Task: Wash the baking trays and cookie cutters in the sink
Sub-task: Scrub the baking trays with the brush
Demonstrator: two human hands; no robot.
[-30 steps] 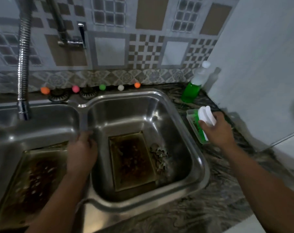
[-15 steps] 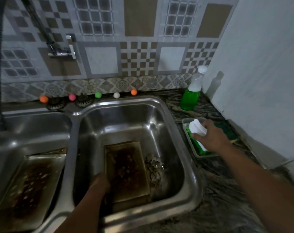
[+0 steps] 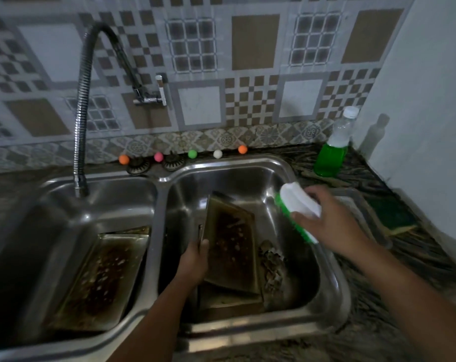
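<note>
Now, left hand: the left hand (image 3: 194, 259) grips the near left edge of a grimy, dark-stained rectangular metal baking tray (image 3: 231, 246), tilting it up inside the right basin of the stainless steel double sink (image 3: 334, 278).
Right hand: the right hand (image 3: 334, 226) holds a white-handled scrub brush with green bristles (image 3: 297, 210) above the basin's right rim.
Cutters: a heap of metal cookie cutters (image 3: 272, 267) lies just right of the tilted tray.
Second tray: another stained rectangular tray (image 3: 99, 280) lies in the left basin, left of the left hand.
Beyond right hand: a clear plastic bottle of green liquid (image 3: 331, 155) on the counter (image 3: 404, 257).
</note>
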